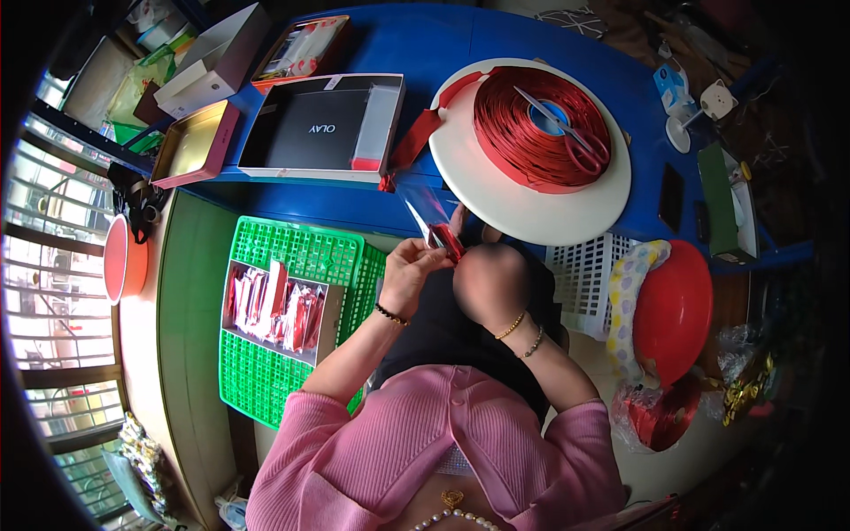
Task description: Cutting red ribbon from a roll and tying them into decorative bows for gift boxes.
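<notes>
Above my lap, my left hand [411, 276] pinches the near end of a clear plastic bag [420, 205] with a shiny red folded piece [446, 239] at its bottom. My right hand [492, 285] is close beside it on the right, smeared so that its fingers cannot be made out. Just beyond the hands, a wide roll of red ribbon [506, 133] lies on a round cream turntable [460, 190]. Red-handled scissors [580, 152] rest on the roll. One loose ribbon end [414, 140] trails off to the left, over the table edge.
On the blue table [425, 44] stand a black-lined box [310, 124], a gold-lined tray [197, 150] and a green box [728, 203]. A green crate [297, 234] at my left carries a box of red packets [274, 305]. A red basin [675, 310] is at my right.
</notes>
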`<state>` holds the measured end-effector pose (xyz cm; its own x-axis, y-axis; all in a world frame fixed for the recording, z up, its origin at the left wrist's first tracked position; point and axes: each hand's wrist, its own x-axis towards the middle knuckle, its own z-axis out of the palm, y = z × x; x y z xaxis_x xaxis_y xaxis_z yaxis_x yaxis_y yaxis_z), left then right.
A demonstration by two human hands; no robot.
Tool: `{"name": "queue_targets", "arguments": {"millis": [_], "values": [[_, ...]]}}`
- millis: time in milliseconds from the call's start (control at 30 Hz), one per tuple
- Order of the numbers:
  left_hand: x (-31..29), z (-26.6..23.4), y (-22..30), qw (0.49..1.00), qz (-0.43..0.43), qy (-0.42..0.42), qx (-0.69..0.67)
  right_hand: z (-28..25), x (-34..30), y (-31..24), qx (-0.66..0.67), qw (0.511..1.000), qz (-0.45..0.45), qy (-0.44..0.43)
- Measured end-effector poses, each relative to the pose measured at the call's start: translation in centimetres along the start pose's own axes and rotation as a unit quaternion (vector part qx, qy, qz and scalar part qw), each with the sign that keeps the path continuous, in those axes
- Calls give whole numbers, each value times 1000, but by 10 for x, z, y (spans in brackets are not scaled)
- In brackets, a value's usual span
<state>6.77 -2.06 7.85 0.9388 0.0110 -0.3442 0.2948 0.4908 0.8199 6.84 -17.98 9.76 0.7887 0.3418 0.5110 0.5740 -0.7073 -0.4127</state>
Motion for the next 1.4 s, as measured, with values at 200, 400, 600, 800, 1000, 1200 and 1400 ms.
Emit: {"name": "queue_targets", "arguments": {"millis": [200,400,600,800,1000,1200,1400], "values": [[15,0,8,998,-19,-21,-50,1,-5,-8,34,999,15,-1],[27,1,6,977,-80,-29,-194,1,-10,-18,45,997,23,-59],[33,-17,3,966,-141,27,-214,0,-31,-5,43,996,-43,-58],[29,-16,3,957,-176,46,-228,8,-32,-1,2,996,-74,-43],[21,-16,-15,955,-180,20,-234,18,-33,-8,4,998,-60,-29],[-4,0,-33,947,-217,-27,-235,27,-36,-2,-28,998,-53,-31],[22,-28,-21,945,-226,-2,-238,27,-41,-6,-26,998,-55,-21]]}}
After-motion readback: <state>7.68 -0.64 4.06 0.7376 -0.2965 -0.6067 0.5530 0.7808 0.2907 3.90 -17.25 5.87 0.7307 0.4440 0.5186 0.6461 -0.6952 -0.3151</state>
